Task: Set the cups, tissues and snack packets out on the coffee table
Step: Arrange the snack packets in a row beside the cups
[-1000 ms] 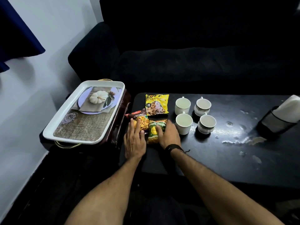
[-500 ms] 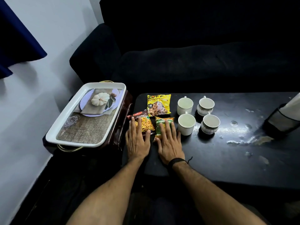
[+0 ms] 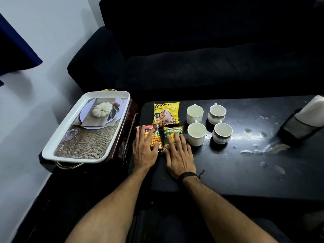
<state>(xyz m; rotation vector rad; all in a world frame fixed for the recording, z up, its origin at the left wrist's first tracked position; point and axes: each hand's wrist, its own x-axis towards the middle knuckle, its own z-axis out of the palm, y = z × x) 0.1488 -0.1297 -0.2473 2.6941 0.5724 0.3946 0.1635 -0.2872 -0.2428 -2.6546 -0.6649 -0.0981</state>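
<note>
Both hands lay flat with fingers spread, gripping nothing: the left hand pressed on the red packet, the right hand on the green packet beside it. The yellow packet sat at their twelve o'clock on the coffee table, four cups at three o'clock, the tissues at the far right edge.

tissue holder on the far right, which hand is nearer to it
Right. The right hand lies flat on the green packet, left of the tissue holder; the left hand rests farther left, on the red packet.
</note>
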